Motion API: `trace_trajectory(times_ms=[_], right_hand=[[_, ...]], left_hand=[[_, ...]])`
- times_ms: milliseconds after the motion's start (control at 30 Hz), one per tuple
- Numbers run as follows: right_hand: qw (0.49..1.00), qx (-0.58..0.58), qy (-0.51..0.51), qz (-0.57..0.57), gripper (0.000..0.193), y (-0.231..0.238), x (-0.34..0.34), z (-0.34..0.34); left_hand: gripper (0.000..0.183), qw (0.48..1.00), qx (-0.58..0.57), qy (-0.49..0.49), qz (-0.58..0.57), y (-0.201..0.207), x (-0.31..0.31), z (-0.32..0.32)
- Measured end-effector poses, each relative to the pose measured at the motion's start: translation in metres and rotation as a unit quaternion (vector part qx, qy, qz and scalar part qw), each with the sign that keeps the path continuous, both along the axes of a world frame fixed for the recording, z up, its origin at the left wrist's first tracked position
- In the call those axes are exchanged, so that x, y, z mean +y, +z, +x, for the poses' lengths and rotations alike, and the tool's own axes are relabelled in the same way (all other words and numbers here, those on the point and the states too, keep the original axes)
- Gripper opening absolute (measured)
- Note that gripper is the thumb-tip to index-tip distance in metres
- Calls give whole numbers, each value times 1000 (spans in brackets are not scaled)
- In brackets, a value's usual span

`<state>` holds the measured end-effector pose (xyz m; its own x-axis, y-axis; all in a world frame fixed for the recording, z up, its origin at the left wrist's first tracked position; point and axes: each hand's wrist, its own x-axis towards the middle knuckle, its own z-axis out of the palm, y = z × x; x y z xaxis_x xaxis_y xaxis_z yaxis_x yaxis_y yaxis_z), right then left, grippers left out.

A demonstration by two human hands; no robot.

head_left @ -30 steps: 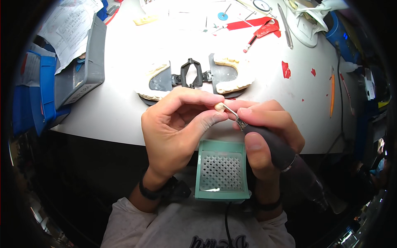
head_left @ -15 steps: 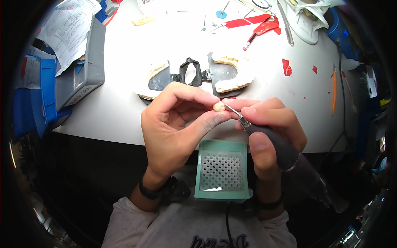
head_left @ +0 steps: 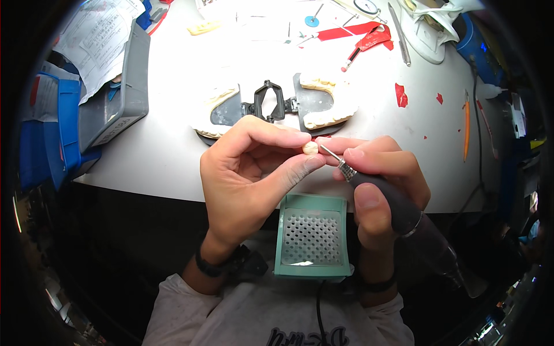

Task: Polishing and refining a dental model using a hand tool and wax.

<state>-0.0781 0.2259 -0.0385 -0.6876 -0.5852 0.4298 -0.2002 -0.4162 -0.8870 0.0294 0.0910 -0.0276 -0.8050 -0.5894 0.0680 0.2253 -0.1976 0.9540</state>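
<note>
Between thumb and index finger, my left hand (head_left: pixel 242 167) pinches a small cream-coloured dental crown (head_left: pixel 310 148). My right hand (head_left: pixel 384 179) grips a dark rotary handpiece (head_left: pixel 389 202) like a pen. Its thin metal bur points up and left, with the tip right beside the crown; I cannot tell whether they touch. The fingertips of both hands come close together around the crown. Just beyond them lies a hinged black articulator (head_left: pixel 269 101), opened flat, with a cream dental model (head_left: pixel 222 101) on its left half and another dental model (head_left: pixel 330 112) on its right half.
Below my hands sits a mint-green dust extractor (head_left: pixel 312 233) with a perforated grille, at the table's near edge. A grey bin (head_left: pixel 124 95) with papers (head_left: pixel 95 43) stands at left. Red articulating paper (head_left: pixel 372 37), a pencil (head_left: pixel 466 127) and a metal pen-like tool (head_left: pixel 399 34) lie at right.
Both hands, with the crown and handpiece, appear slightly further right. The crown seems turned a little between my fingers. The whole scene has shifted slightly too.
</note>
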Motion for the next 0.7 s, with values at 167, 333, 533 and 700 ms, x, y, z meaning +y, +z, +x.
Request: trace_trajectory(times_ms=[167, 333, 533, 700], right_hand=[[999, 27, 4, -16, 26, -1, -2, -2], [1000, 17, 16, 2, 26, 5, 1, -3], [1000, 8, 13, -11, 26, 1, 1, -3], [1000, 6, 19, -10, 27, 1, 3, -3]], left_hand=[[26, 999, -41, -8, -9, 5, -1, 0], [32, 1000, -25, -17, -4, 4, -2, -1], [29, 999, -22, -45, -20, 3, -5, 2], [25, 999, -7, -36, 4, 1, -4, 1]])
